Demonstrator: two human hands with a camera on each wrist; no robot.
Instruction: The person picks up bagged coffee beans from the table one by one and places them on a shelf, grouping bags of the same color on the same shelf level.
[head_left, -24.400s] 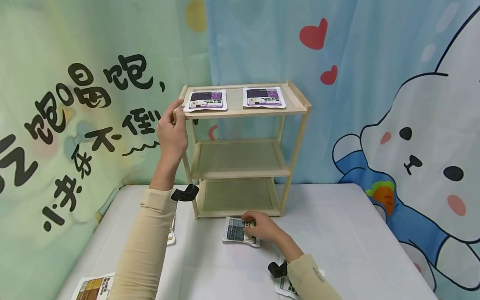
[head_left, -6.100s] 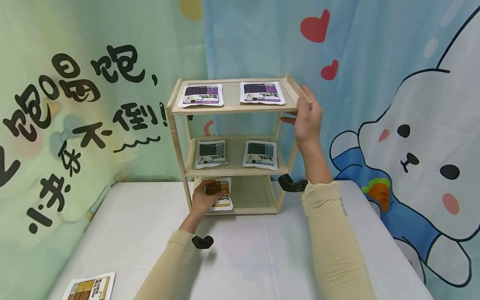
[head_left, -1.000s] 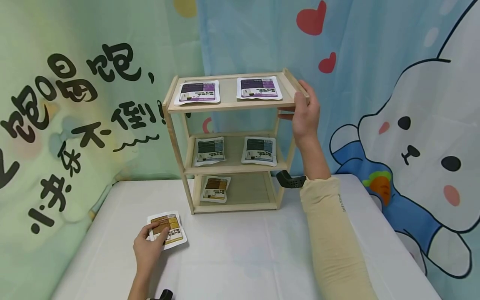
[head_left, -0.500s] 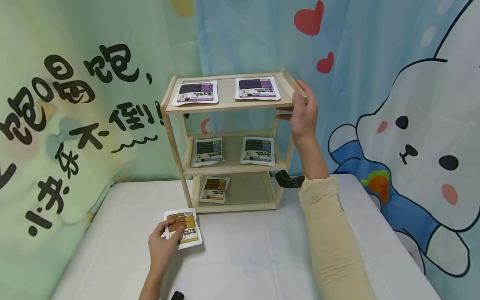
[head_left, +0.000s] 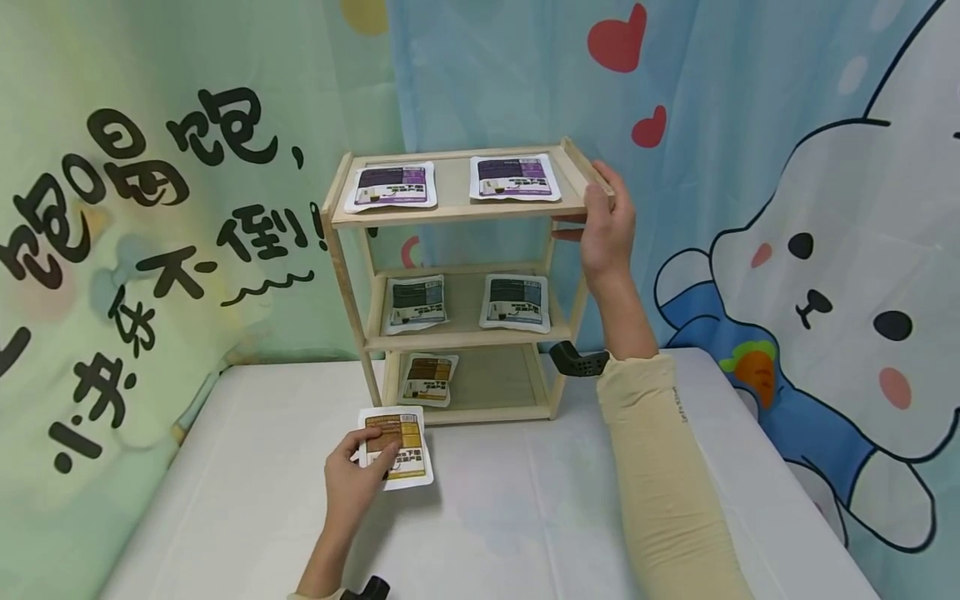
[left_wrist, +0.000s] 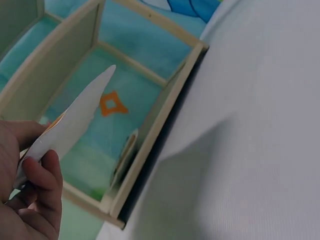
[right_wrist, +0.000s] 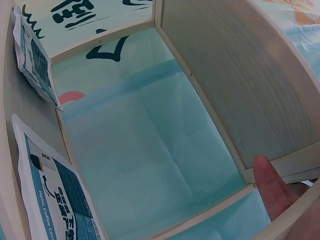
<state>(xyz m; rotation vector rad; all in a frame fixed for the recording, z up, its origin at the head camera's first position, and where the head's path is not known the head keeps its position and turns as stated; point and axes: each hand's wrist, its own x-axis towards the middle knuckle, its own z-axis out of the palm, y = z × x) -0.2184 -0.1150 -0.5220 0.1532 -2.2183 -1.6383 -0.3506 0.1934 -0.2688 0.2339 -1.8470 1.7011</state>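
My left hand (head_left: 351,483) pinches a flat white-edged coffee packet (head_left: 414,454) with a brown and yellow label, thumb on its printed face. The packet is held above the table, before the lower left corner of a three-tier wooden rack (head_left: 450,217). In the left wrist view this packet (left_wrist: 75,120) appears nearly edge-on, fingers curled under it. My right hand (head_left: 611,233) grips the right end of the rack's top tier; one finger (right_wrist: 270,185) shows under that tier in the right wrist view. A similar brown packet (head_left: 429,379) lies on the bottom tier's left side.
Two purple-labelled packets (head_left: 393,185) lie on the top tier, and two dark blue-green ones (head_left: 516,302) on the middle tier. The rack stands toward the back of a table with a white cloth (head_left: 510,517). Printed curtains (head_left: 480,75) hang behind it.
Earlier, the middle and bottom tiers received packets, and my hands swapped roles at the rack. Over the last second my left hand brings the brown packet rightward to the rack; my right hand keeps its grip.
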